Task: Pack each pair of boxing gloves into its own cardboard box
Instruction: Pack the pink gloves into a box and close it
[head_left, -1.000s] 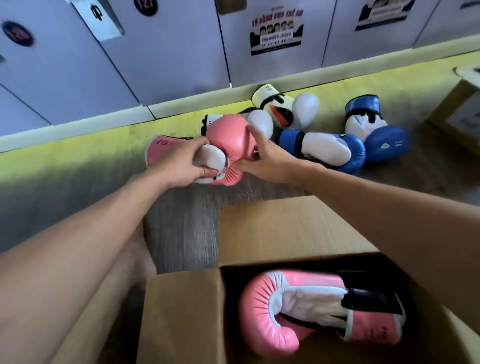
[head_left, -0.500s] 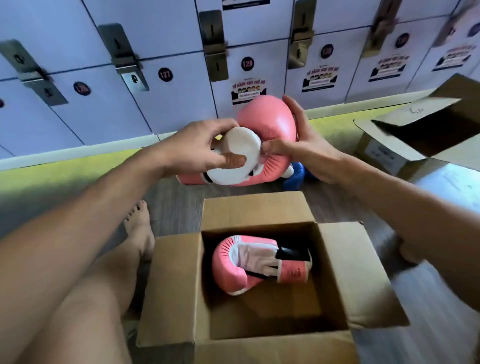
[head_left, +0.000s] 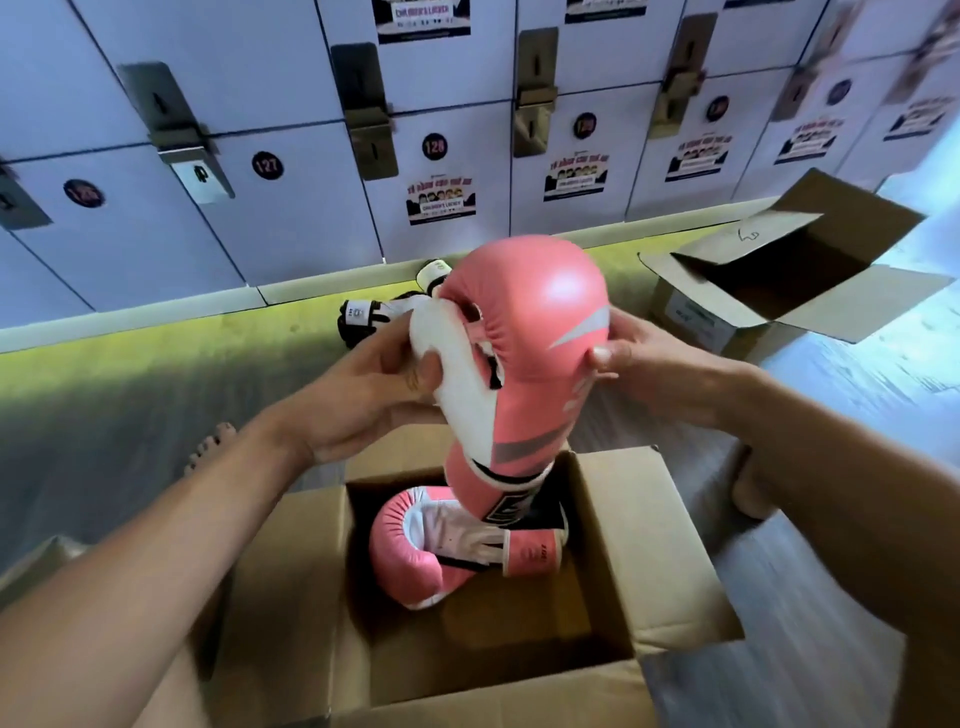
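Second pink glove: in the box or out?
Mostly out: glove stands cuff-down over the box, cuff at the opening; left hand and right hand grip its top.

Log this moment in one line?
left hand, right hand: grip second pink glove upright | cuff down at open box | first pink glove inside

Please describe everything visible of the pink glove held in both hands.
The held pink glove is glossy and padded, with white palm and thumb, grey stripes and a black cuff band. It is upright, fist end up, cuff pointing into the open cardboard box above the other pink glove. The left hand grips its white side, the right hand its pink side.
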